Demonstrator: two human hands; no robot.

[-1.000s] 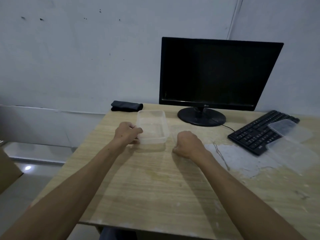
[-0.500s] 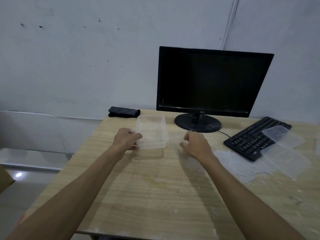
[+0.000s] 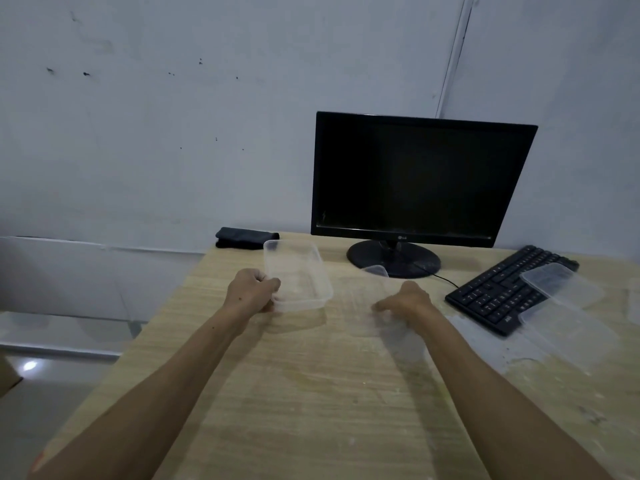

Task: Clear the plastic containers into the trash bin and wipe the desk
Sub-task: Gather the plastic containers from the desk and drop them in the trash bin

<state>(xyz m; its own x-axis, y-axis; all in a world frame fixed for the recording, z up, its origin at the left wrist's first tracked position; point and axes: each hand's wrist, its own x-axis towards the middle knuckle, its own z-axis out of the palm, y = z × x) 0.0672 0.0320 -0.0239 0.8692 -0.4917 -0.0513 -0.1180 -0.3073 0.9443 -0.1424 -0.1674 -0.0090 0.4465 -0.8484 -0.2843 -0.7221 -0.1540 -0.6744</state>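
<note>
A clear rectangular plastic container (image 3: 301, 275) is at the back left of the wooden desk (image 3: 311, 393). My left hand (image 3: 251, 289) grips its near left corner, and a shadow lies under it. My right hand (image 3: 407, 301) pinches a thin clear plastic lid (image 3: 377, 282) that tilts up off the desk, its far corner in front of the monitor stand. Two more clear containers lie at the right, one (image 3: 562, 284) on the keyboard and one (image 3: 571, 336) just in front of it. A folded dark cloth (image 3: 246, 238) sits at the desk's back edge.
A black monitor (image 3: 419, 178) stands at the back, with a black keyboard (image 3: 491, 296) to its right. The desk top is worn white at the right (image 3: 519, 355). Left of the desk is open floor, with a cardboard box edge (image 3: 7, 379) at the far left.
My right hand moved forward and lifted a clear lid off the desk. My left hand kept its hold and the container tilted up a little. The view tilted upward.
</note>
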